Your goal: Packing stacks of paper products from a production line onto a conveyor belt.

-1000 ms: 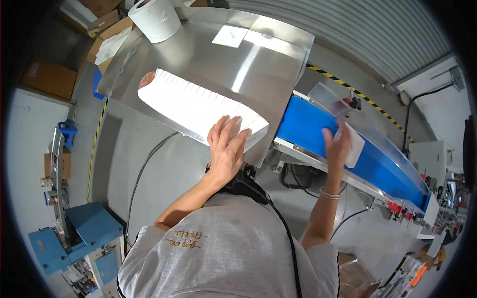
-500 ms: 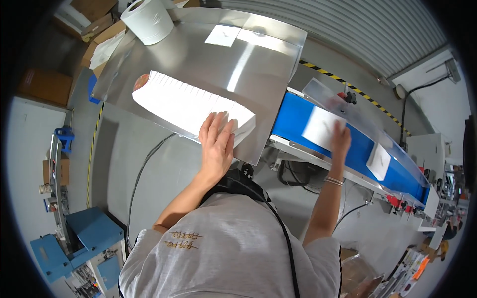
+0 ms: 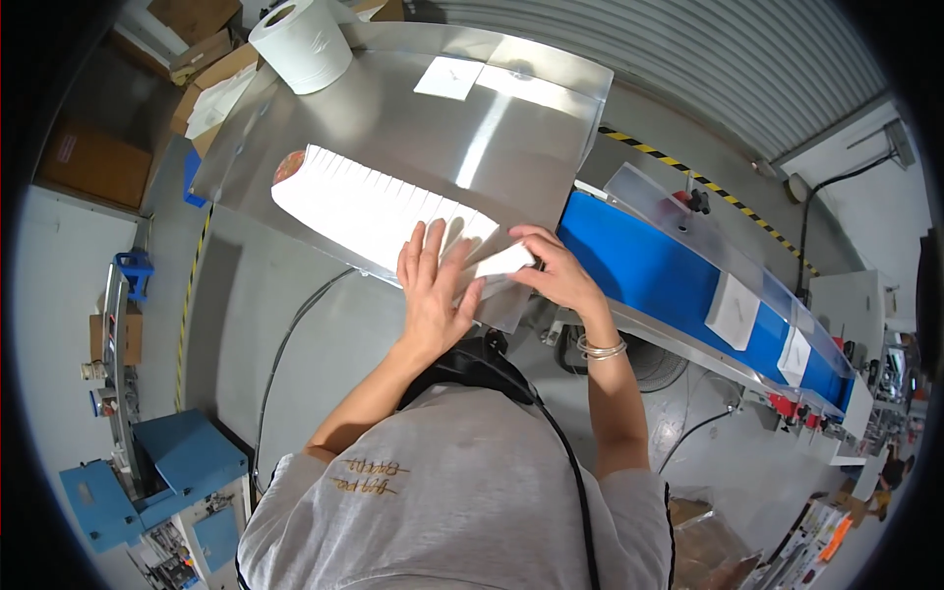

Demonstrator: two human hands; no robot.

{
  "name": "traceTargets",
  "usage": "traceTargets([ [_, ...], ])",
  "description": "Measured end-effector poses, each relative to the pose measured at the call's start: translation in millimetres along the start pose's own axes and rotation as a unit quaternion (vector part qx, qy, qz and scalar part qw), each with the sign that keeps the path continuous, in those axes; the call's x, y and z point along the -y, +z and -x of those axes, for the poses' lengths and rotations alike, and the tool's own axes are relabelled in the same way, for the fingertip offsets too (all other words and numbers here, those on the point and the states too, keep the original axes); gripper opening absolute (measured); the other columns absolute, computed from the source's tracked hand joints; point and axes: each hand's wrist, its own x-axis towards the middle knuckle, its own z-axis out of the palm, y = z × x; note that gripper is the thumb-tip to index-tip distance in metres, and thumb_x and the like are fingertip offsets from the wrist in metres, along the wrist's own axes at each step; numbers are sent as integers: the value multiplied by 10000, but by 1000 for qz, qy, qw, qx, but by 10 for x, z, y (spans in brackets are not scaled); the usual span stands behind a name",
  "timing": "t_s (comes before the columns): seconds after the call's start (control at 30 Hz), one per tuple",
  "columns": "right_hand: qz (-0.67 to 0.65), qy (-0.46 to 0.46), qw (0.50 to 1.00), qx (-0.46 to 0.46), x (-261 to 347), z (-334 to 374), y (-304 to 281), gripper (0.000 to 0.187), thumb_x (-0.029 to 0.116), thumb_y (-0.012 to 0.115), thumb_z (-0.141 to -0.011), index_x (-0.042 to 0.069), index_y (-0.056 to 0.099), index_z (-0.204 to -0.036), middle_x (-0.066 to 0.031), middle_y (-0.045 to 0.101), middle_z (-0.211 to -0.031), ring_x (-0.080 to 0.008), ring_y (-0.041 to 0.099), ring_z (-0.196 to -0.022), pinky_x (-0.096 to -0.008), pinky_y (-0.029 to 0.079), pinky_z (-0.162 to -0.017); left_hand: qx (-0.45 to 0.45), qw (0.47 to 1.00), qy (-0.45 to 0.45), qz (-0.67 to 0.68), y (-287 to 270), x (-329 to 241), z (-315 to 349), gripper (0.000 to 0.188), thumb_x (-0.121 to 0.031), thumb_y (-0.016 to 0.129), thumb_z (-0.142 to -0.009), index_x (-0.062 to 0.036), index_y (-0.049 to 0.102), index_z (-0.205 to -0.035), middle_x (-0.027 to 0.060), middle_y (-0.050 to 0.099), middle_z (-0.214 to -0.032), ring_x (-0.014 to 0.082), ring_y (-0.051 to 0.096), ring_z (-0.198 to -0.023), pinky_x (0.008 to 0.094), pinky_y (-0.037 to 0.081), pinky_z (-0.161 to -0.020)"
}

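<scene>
A long row of white flat packets (image 3: 364,202) stands on edge along the near side of the metal table, with a reddish patterned end at its far left. My left hand (image 3: 431,290) lies over the right part of the row, fingers stretched and apart. At the row's right end a white packet (image 3: 503,262) leans out, tilted away from the others. My right hand (image 3: 562,275) grips that packet's right edge between thumb and fingers. On the blue conveyor belt (image 3: 629,256) to the right lie two white packets, the nearer packet (image 3: 733,312) and a farther one (image 3: 794,356).
A large white paper roll (image 3: 305,49) stands at the table's back left. A single white square (image 3: 448,78) lies near the table's (image 3: 393,118) raised back edge. A clear guard (image 3: 678,211) runs along the belt's far side. Cardboard boxes (image 3: 221,88) stand beyond the left edge.
My right hand has come back from the belt to the row's right end and taken hold of a packet. The packets on the belt have moved farther right. My left hand stays on the row.
</scene>
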Motion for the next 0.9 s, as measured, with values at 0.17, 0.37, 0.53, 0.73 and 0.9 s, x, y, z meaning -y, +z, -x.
traceTargets([
  [0.17,-105,313,893,-305,-358,447,-407,254,256,589,-922,18,515,-874,-31,570,-783,-98,507,-702,-280,452,-636,13,999,4,-36,23,216,-2,406,-19,629,-799,-56,577,-1200,158,474,-1329,392,381,-1262,476,313,-1019],
  [0.37,397,395,740,-374,-619,886,-821,419,355,629,-862,6,582,-1089,-188,617,-998,-334,584,-903,-381,456,-789,-19,999,-36,9,11,170,-20,335,53,627,-760,-35,640,-1084,154,521,-1257,372,427,-1212,469,344,-988],
  [0.53,119,155,957,-213,42,281,-431,488,155,734,-774,52,548,-1213,-117,581,-1177,-222,566,-1038,-331,469,-851,-13,1000,14,0,54,270,39,331,65,619,-746,-40,657,-1058,151,530,-1251,379,421,-1220,480,333,-991],
  [0.73,59,-11,998,36,132,-156,44,471,122,702,-797,62,506,-1221,-89,568,-1183,-205,548,-1088,-307,442,-918,30,999,35,-13,-116,90,-41,364,-19,646,-753,-73,636,-1113,161,429,-1370,407,291,-1328,544,221,-1047],
  [0.9,-197,245,934,-170,-310,228,-79,286,197,630,-895,0,516,-1068,-38,607,-952,-94,545,-814,-247,471,-716,-5,999,-3,-38,-8,344,-51,373,7,635,-768,-51,616,-1137,164,477,-1304,398,382,-1242,522,280,-1023],
])
